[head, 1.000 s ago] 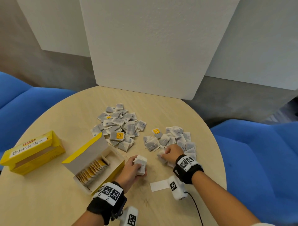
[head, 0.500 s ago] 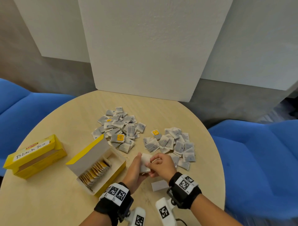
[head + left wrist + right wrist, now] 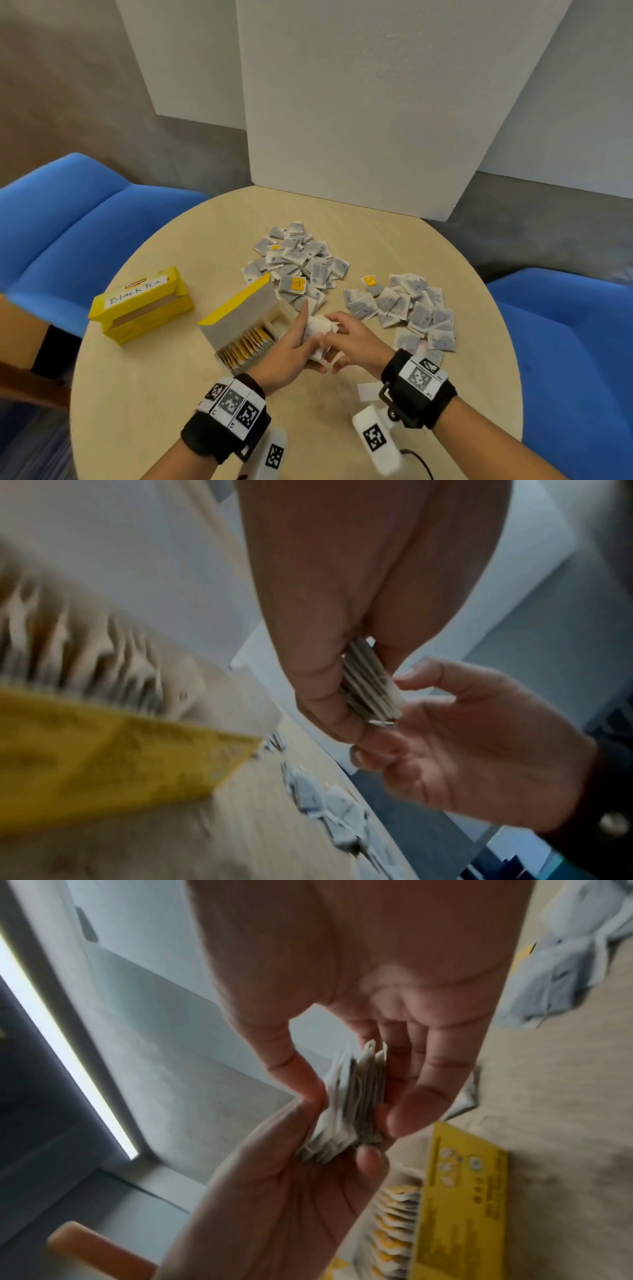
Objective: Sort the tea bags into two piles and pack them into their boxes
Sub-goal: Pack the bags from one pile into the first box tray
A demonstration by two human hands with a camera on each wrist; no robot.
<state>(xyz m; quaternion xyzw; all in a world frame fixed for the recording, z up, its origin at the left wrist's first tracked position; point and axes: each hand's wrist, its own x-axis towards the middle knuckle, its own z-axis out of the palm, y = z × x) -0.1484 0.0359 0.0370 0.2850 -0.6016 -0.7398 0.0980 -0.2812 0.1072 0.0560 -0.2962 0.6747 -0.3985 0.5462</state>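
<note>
I'm working at a round wooden table (image 3: 144,394) between blue chairs (image 3: 68,219), both my left hand (image 3: 291,346) and right hand (image 3: 356,342) gripping a stack of tea bags (image 3: 317,330) right of the open box (image 3: 239,329); wrist views are showing the stack's edges.

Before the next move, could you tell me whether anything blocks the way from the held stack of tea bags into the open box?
Nothing visible does: the stack, held by both hands, sits beside the open box, whose near compartment lies uncovered.

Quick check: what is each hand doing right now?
Left hand: grips a stack of tea bags.
Right hand: thumb and fingers pinch the same stack.
</note>
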